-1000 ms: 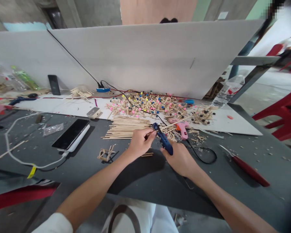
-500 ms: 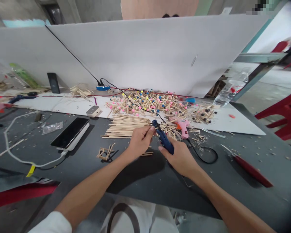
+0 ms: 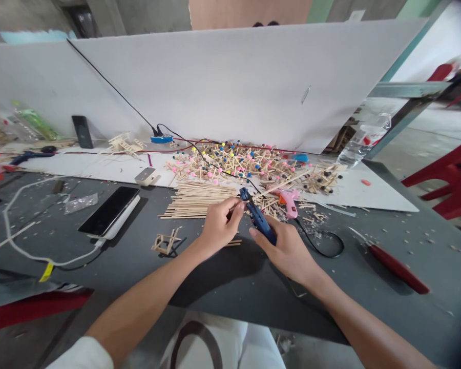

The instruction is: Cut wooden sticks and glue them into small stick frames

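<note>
My right hand (image 3: 288, 246) is wrapped round a dark blue plier-like cutting tool (image 3: 260, 218), its head pointing up and left. The fingers of my left hand (image 3: 223, 220) pinch a thin wooden stick (image 3: 267, 192) beside the tool's head; the stick slants up to the right over the pile. Behind my left hand lies a row of long wooden sticks (image 3: 192, 200). A small frame of glued sticks (image 3: 166, 242) stands on the dark table, left of my left hand. Two short sticks lie partly hidden by my left wrist.
Short sticks with coloured balls (image 3: 234, 161) form a pile at the back. A pink glue gun (image 3: 290, 202) with a black cable and a red-handled knife (image 3: 397, 267) lie right. On the left are a phone (image 3: 109, 210) and a white cable.
A long light stick now shows slanting up right from the tool's head. My hands have hardly moved, and the whole view has shifted slightly.
</note>
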Motion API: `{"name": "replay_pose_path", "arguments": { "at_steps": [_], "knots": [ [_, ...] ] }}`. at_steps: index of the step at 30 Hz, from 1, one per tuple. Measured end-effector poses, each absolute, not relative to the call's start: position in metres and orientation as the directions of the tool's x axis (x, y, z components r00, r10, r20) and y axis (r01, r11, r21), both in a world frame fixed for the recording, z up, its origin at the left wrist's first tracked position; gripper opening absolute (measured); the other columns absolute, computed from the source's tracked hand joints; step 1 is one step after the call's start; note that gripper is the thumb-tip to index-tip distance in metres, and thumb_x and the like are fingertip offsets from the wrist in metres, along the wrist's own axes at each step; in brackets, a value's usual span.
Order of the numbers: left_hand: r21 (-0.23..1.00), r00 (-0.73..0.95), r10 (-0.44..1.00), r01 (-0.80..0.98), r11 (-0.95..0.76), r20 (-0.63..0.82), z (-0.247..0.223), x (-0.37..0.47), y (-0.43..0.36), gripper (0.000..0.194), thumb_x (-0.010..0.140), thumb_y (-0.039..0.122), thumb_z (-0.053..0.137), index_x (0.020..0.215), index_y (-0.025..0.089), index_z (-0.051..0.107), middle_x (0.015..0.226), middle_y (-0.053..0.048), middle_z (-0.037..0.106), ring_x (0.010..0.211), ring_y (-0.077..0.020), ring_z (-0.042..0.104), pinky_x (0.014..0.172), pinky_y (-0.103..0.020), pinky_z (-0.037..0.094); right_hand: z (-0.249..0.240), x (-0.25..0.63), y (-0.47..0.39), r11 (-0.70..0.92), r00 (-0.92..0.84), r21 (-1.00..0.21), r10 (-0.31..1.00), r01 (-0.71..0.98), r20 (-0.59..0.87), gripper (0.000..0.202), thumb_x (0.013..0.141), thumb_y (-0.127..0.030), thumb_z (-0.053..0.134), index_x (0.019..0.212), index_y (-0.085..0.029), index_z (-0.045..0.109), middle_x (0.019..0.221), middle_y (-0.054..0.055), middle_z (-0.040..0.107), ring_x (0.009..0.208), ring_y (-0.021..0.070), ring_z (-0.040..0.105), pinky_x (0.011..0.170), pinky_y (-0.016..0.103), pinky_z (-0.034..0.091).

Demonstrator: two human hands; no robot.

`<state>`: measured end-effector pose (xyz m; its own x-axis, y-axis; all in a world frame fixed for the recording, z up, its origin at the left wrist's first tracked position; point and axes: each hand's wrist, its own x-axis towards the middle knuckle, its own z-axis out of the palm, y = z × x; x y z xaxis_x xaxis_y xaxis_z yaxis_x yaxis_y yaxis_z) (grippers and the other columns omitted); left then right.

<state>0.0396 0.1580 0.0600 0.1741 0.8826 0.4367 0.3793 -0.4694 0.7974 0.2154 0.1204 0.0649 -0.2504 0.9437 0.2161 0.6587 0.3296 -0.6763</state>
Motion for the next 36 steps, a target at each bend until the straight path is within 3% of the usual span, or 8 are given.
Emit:
{"name": "replay_pose_path", "arguments": {
  "at_steps": [7,22,29,36],
  "knots": [
    [0.748,0.192,0.853,0.414,-0.519,0.486,0.061,0.0388,0.1579,0.034,0.096,0.04,0.045,0.077,0.016,0.059,0.058,0.002,0.047,0.053,-0.0101,0.041,0.053,-0.023,0.029,0.0658,0.2147,0.1207,0.31,-0.24,-0.681,0.95,0.663,0.198,0.026,0.091,-0.042,0.051,0.086,-0.018,0.058,0.066,-0.002,0.055,0.058,0.0133,0.045,0.057,0.026,0.032],
    [0.761,0.205,0.864,0.411,-0.503,0.46,0.0585,0.0385,0.159,0.035,0.095,0.04,0.046,0.074,0.015,0.059,0.056,0.001,0.047,0.051,-0.0094,0.039,0.051,-0.023,0.026,0.0635,0.2152,0.1236,0.287,-0.215,-0.642,0.958,0.711,0.19,0.019,0.088,-0.036,0.052,0.078,-0.019,0.056,0.06,-0.002,0.054,0.054,0.0129,0.044,0.054,0.025,0.03],
    [0.793,0.231,0.877,0.375,-0.48,0.422,0.0588,0.0393,0.1597,0.036,0.095,0.04,0.046,0.069,0.016,0.053,0.055,0.003,0.038,0.05,-0.0084,0.034,0.05,-0.024,0.024,0.0588,0.2133,0.1259,0.243,-0.186,-0.632,0.97,0.736,0.157,0.014,0.088,-0.031,0.051,0.08,-0.021,0.054,0.061,-0.002,0.055,0.054,0.0135,0.045,0.055,0.025,0.03],
    [0.824,0.24,0.898,0.361,-0.436,0.37,0.0545,0.0406,0.1614,0.038,0.095,0.041,0.046,0.067,0.016,0.049,0.054,0.004,0.039,0.048,-0.008,0.035,0.049,-0.023,0.024,0.0564,0.2127,0.1261,0.197,-0.161,-0.61,0.98,0.768,0.114,0.009,0.086,-0.028,0.051,0.083,-0.02,0.055,0.059,-0.001,0.054,0.05,0.0134,0.042,0.054,0.026,0.029]
  ]
}}
